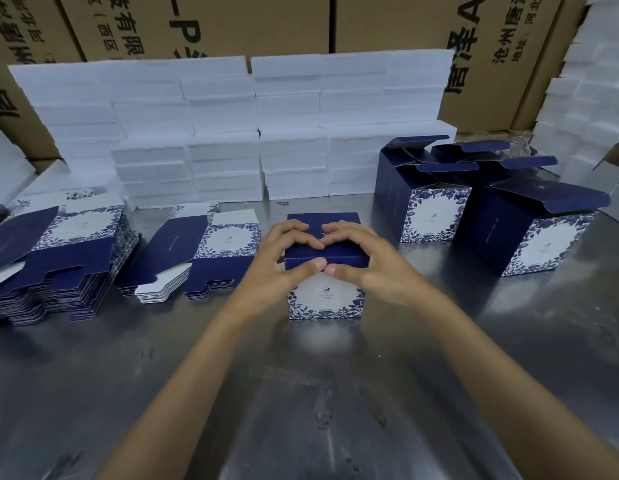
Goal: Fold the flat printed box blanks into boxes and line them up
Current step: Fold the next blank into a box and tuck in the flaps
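Observation:
A folded blue-and-white floral box (326, 301) stands on the steel table (301, 393) in the middle. My left hand (284, 258) and my right hand (363, 258) both press on its navy top panel, fingers curved over the top, thumbs meeting at the front edge. Two stacks of flat printed blanks lie to the left: a tall stack (55, 258) at the far left and a lower stack (197, 251) closer to the box. At the right stand folded boxes with open top flaps, one nearer (540, 237) and one behind (422, 202).
Stacks of white foam blocks (232, 133) form a wall at the back of the table. More white foam (588, 98) piles up at the right. Brown printed cartons (266, 22) stand behind everything. Bare steel lies in front of the box.

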### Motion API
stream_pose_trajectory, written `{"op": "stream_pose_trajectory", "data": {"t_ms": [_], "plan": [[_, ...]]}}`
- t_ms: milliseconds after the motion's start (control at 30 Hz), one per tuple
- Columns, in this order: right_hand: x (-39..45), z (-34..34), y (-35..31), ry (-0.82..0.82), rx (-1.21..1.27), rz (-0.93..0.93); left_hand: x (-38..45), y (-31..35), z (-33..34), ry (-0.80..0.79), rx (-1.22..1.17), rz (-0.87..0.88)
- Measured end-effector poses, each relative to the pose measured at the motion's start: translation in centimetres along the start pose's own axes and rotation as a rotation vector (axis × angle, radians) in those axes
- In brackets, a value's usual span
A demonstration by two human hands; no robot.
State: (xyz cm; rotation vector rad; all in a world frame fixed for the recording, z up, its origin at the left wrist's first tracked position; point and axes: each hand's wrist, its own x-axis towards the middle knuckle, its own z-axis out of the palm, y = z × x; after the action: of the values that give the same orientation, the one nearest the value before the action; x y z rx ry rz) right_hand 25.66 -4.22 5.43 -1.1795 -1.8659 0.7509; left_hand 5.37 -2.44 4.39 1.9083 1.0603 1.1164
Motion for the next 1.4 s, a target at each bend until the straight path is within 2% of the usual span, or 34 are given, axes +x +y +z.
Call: {"op": "stream_pose_trajectory", "data": {"t_ms": [133, 200, 333, 467, 600, 733, 800, 867, 1000, 1100, 1200, 1400], "plan": [[-0.3, 1.5, 0.3, 0.176, 0.137, -0.016, -0.2, -0.1, 1.2, 0.139, -0.098, 0.027], [-0.2, 1.6, 0.3, 0.203, 0.145, -0.025, -0.2, -0.2, 1.5, 0.175, -0.120, 0.040], [-0.2, 0.7, 0.6, 0.138, 0.088, -0.018, 0.3, -0.7, -0.3, 0.047, -0.165, -0.025], [-0.2, 0.2, 0.6, 0.131, 0.066, -0.017, 0.1, -0.6, 0.5, 0.148, -0.119, -0.010], [-0.1, -1.5, 0.6, 0.018, -0.106, -0.025, 0.6, -0.8, -0.5, 0.034, -0.118, -0.029], [-1.5, -1.1, 0.5, 0.050, -0.023, -0.019, 0.0, -0.9, 0.3, 0.155, -0.310, -0.061], [-1.6, -1.5, 0.2, 0.046, -0.020, 0.009, 0.0, -0.7, 0.8, 0.158, -0.343, -0.065], [-1.6, -2.3, 0.0, 0.061, -0.165, 0.015, 0.4, -0.5, 1.0, 0.106, -0.326, -0.070], [-3.3, -1.8, 0.3, 0.239, -0.667, -0.048, 1.2, 0.5, 3.7, 0.054, -0.268, -0.042], [-4.8, -0.3, 1.7, 0.298, -0.911, 0.037, 1.8, 1.1, 8.0, 0.032, -0.286, -0.007], [-5.4, -1.2, 3.6, 0.418, -0.969, 0.133, 3.2, 1.8, 11.6, -0.004, -0.269, 0.009], [-5.8, -4.8, 6.8, 0.604, -0.993, 0.155, 6.4, 2.7, 16.0, -0.085, -0.268, 0.037]]}}
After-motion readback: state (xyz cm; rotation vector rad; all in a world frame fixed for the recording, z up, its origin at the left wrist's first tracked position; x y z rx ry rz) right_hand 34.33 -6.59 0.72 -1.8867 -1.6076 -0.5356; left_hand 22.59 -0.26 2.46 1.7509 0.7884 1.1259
